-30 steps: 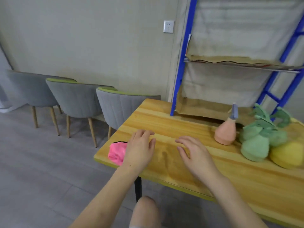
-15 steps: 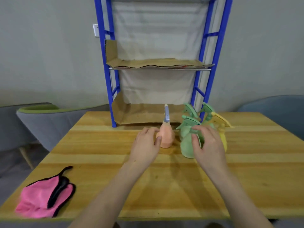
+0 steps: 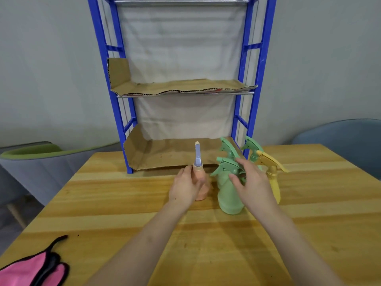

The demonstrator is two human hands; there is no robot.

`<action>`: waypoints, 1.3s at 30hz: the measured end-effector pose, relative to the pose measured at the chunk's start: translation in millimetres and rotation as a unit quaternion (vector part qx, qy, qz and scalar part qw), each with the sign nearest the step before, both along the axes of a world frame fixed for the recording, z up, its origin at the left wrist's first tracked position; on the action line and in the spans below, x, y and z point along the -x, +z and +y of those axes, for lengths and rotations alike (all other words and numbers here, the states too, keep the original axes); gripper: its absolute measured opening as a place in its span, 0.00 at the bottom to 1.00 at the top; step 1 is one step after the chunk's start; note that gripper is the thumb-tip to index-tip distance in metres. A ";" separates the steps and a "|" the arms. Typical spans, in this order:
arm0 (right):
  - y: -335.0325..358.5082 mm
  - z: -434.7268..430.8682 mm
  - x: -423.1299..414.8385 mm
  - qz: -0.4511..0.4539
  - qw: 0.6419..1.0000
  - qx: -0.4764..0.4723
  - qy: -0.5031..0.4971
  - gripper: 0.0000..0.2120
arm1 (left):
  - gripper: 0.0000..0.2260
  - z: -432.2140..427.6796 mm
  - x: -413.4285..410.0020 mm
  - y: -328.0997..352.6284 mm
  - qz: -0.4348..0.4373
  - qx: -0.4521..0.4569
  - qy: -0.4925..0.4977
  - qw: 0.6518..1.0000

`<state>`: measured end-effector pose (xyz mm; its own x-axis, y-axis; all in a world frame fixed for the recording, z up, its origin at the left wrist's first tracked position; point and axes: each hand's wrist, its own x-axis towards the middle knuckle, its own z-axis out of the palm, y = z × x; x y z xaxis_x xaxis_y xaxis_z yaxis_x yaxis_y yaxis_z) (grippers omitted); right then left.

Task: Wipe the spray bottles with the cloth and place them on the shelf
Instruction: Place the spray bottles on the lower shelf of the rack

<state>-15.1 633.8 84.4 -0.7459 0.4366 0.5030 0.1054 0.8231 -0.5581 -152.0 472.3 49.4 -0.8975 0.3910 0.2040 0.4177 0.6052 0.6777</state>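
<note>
Several spray bottles stand on the wooden table (image 3: 115, 205) in front of the blue shelf (image 3: 120, 118). My left hand (image 3: 184, 187) grips the peach bottle with a blue nozzle (image 3: 204, 191) around its neck and body. My right hand (image 3: 253, 184) hovers with spread fingers over the trigger head of the nearest green bottle (image 3: 227, 196), fingertips at or just touching it. Two more green bottles (image 3: 227, 146) stand behind, and a yellow one (image 3: 273, 182) is to the right. The pink cloth with black trim (image 3: 26, 271) lies at the table's near left corner, away from both hands.
The shelf has cardboard liners on its lower level (image 3: 175, 155) and middle level (image 3: 179, 86), both bare. A grey-green chair (image 3: 31, 159) stands left of the table and a blue-grey chair (image 3: 346, 141) at the right.
My view swung from the table's left end to face the shelf. Both hands moved forward to the bottles; the left one closed round the peach bottle, the right one rose over the green trigger head.
</note>
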 end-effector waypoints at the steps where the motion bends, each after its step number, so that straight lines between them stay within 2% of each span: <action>1: 0.0 0.2 -0.2 0.004 1.000 0.026 -0.003 0.23 | 0.26 1.4 1.0 -1.2 0.000 -0.001 0.001 1.000; 7: -7.1 -3.7 -6.8 0.001 0.989 0.149 0.012 0.13 | 0.29 2.9 3.6 -4.4 -0.001 0.017 -0.006 1.000; 10: -13.9 -6.8 -10.1 -0.002 0.982 0.184 0.031 0.17 | 0.34 2.0 0.9 -6.0 -0.024 0.024 -0.008 0.999; 13: -15.3 -8.9 -10.4 -0.016 0.980 0.197 0.029 0.22 | 0.33 -0.3 -2.2 -5.8 -0.026 0.012 -0.010 1.000; 18: -15.2 -19.7 -8.0 -0.003 0.988 0.152 0.001 0.14 | 0.31 -15.1 -6.5 -3.3 0.001 -0.008 -0.006 1.000; 23: 10.4 -41.1 1.3 0.047 0.994 0.097 -0.024 0.17 | 0.30 -40.9 1.0 8.4 0.034 -0.031 0.016 0.999; 26: 23.5 -51.5 26.1 0.027 0.994 0.107 0.004 0.15 | 0.31 -56.4 16.9 18.0 0.027 -0.042 0.032 0.998; 29: 35.6 -60.6 60.1 0.019 0.993 0.112 0.026 0.16 | 0.33 -69.5 35.2 30.6 0.017 -0.067 0.050 0.996; 34: 63.9 -61.9 121.4 -0.005 0.998 0.066 -0.001 0.18 | 0.33 -80.8 77.4 55.7 0.031 -0.058 0.062 0.996; 39: 72.8 -48.4 174.7 -0.029 0.998 0.050 -0.019 0.13 | 0.33 -73.0 117.6 70.5 0.022 -0.048 0.056 0.997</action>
